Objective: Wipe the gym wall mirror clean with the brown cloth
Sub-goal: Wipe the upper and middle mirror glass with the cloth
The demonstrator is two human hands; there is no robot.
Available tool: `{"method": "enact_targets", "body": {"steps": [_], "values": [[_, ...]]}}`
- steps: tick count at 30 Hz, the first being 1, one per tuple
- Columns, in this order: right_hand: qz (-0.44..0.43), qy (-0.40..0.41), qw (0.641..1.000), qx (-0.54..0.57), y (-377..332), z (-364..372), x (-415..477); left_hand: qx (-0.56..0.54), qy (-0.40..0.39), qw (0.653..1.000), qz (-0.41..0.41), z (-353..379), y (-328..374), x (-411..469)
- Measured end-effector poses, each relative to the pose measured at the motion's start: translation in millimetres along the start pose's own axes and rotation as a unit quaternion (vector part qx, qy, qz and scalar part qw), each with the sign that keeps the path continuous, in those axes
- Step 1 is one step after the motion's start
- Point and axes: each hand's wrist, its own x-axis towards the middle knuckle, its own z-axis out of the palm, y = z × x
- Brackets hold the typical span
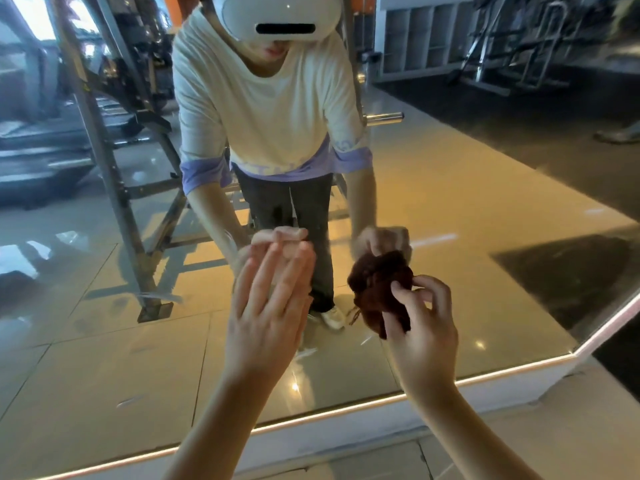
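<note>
Gym mirror (104, 341) ahead, left hand (266, 306) flat, fingers spread on glass, right hand (424, 327) gripping bunched brown cloth (377, 289)

Large glass wall mirror (467, 209): upright, fills most of the view; its lower edge, trimmed with a thin lit strip, runs from near left up to the right, where it angles upward. Surface glossy, with faint streaks and smudges low at centre and left.

Dark brown, crumpled cloth (381, 289): bunched into a loose ball with a frayed thread hanging, at centre right, pressed against or just before the glass; contact unclear.
</note>
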Motion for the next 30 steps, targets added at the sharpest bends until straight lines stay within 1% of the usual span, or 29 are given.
{"method": "enact_targets", "body": {"steps": [1,2,3,5,6,7,8,11,12,15,17,19,22,25,27,30], "values": [[-0.019,-0.013,1.0,-0.004,8,-2,2,-0.001,-0.009,1.0,0.022,2,2,-2],[-0.017,-0.005,1.0,-0.013,16,-4,5,-0.002,-0.016,0.999,0.039,5,4,-5],[0.009,0.024,0.999,-0.02,24,-8,8,-0.006,-0.02,0.999,0.049,8,6,-7],[0.112,0.094,0.989,-0.01,33,-12,9,-0.015,-0.019,0.998,0.051,15,10,-12],[0.158,0.116,0.981,-0.002,31,-10,6,-0.012,-0.02,0.999,0.044,18,11,-14],[0.175,0.122,0.977,0.002,26,-5,2,-0.004,-0.021,0.999,0.037,21,13,-15],[0.165,0.113,0.98,0.008,21,0,-4,0.006,-0.022,0.999,0.035,23,15,-16],[0.063,0.043,0.997,0.016,19,3,-13,0.013,-0.01,0.999,0.033,27,19,-18],[0.058,0.043,0.997,0.01,26,-1,-10,0.008,-0.009,0.999,0.038,27,19,-18],[0.151,0.128,0.98,-0.002,42,-13,2,-0.014,0.0,0.999,0.047,29,17,-19],[0.183,0.16,0.97,-0.002,40,-11,2,-0.021,0.003,0.999,0.042,30,18,-20],[0.185,0.148,0.972,0.003,31,-1,-6,-0.026,0.009,0.999,0.038,32,21,-20],[0.167,0.104,0.98,0.006,21,11,-22,-0.031,0.016,0.999,0.024,34,24,-21],[0.166,0.1,0.98,-0.049,23,9,-24,-0.037,0.014,0.999,0.017,34,26,-22],[0.198,0.103,0.972,-0.075,22,9,-21,-0.037,0.011,0.999,0.014,34,27,-22],[0.255,0.121,0.959,-0.026,18,15,-16,-0.029,0.003,1.0,0.008,34,26,-22]]}}
